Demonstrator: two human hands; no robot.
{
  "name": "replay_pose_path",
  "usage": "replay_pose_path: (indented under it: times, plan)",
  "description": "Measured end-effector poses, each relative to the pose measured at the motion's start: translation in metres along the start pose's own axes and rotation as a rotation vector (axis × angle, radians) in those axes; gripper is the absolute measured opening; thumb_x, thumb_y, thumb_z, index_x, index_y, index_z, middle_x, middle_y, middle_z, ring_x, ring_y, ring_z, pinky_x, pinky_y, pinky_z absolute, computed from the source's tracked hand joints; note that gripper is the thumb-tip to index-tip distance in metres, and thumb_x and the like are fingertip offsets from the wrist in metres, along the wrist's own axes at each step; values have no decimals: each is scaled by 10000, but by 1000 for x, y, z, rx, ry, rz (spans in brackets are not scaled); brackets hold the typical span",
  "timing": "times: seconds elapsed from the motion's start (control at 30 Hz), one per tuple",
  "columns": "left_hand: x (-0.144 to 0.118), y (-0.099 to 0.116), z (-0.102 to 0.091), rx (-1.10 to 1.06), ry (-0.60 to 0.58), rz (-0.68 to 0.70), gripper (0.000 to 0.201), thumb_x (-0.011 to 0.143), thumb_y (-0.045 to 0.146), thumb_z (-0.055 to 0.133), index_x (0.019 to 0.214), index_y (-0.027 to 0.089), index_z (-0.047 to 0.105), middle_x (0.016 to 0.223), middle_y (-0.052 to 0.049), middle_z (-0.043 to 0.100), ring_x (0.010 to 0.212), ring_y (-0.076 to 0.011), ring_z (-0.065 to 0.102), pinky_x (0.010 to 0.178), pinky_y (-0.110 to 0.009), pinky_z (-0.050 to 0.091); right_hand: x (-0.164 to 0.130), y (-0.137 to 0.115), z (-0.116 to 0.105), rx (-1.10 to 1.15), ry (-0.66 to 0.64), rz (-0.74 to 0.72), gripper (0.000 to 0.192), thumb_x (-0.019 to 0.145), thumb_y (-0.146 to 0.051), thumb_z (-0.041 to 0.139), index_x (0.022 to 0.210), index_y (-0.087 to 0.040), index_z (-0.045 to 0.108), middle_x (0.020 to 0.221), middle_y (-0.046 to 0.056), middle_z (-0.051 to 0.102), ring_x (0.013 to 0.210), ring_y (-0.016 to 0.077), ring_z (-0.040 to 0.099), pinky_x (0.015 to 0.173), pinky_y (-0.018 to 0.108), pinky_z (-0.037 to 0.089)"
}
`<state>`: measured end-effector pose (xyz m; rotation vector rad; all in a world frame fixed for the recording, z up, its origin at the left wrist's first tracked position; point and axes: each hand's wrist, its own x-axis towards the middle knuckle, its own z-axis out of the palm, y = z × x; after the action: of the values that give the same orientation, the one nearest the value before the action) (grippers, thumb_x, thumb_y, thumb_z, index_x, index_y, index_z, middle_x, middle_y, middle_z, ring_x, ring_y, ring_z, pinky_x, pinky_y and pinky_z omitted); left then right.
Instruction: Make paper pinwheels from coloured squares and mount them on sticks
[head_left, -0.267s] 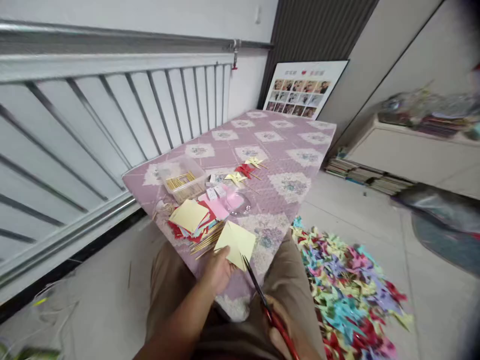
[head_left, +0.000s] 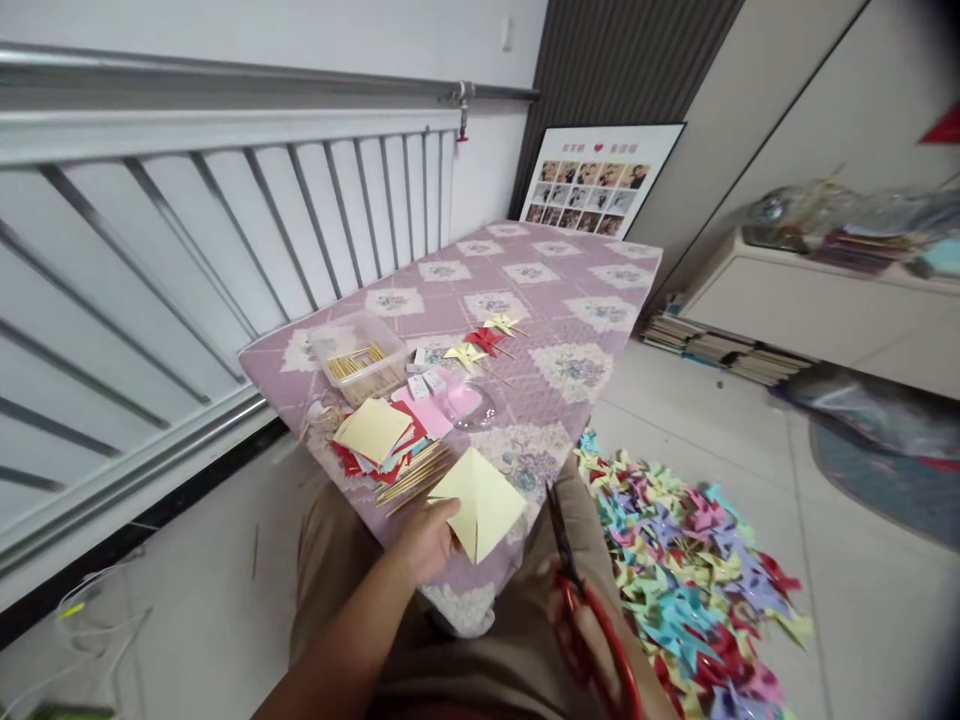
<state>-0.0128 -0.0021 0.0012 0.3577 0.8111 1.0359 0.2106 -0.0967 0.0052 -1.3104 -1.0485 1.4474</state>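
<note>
The left hand (head_left: 429, 540) pinches paper (head_left: 495, 500) over the table (head_left: 571, 335) near corner; the right hand (head_left: 581, 615), past its right edge, grips scissors (head_left: 565, 555), now withdrawn from the paper.

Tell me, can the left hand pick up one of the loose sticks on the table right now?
Probably not: the left hand is busy holding the yellow paper. The loose sticks lie close by, mostly uncovered, so only that paper seems to be in the way.
</note>
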Motion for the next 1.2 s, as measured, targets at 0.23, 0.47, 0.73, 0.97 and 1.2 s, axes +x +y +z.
replay_pose_path:
  times: [0.23,0.47,0.73,0.97,1.2]
  plan:
    - [-10,17,-10,549,-246,-196,250,680,376,700,673,125,693,550,-56,656,432,-140,519,440,-247,355,20,-17,13,246,12,41,631,783,-559,686,1292,-258,466,828,12,619,472,89,475,415,221,390]
    - [-9,28,-2,813,-293,-214,234,736,371,645,730,145,705,517,-12,621,421,-129,502,430,-238,368,30,-32,40,147,-58,71,560,737,-455,752,1190,-218,522,666,-47,585,448,83,445,402,196,368]
    - [-8,14,-7,657,-142,-184,259,661,407,701,695,156,648,496,7,586,382,-111,471,372,-223,294,32,-24,42,120,-3,92,589,718,-443,747,1212,-214,522,561,-71,556,367,76,399,344,190,309]
    - [-12,11,2,442,-25,-51,356,660,474,717,778,150,626,587,0,609,461,-116,504,410,-227,319,39,-23,48,247,125,62,576,774,-520,706,1233,-242,497,653,-43,605,434,97,485,377,195,374]
    - [-23,6,17,121,41,72,365,710,432,738,906,144,630,747,-44,680,578,-140,569,448,-230,334,41,-8,61,455,240,60,557,717,-547,753,1124,-231,541,793,28,681,672,171,619,412,189,423]
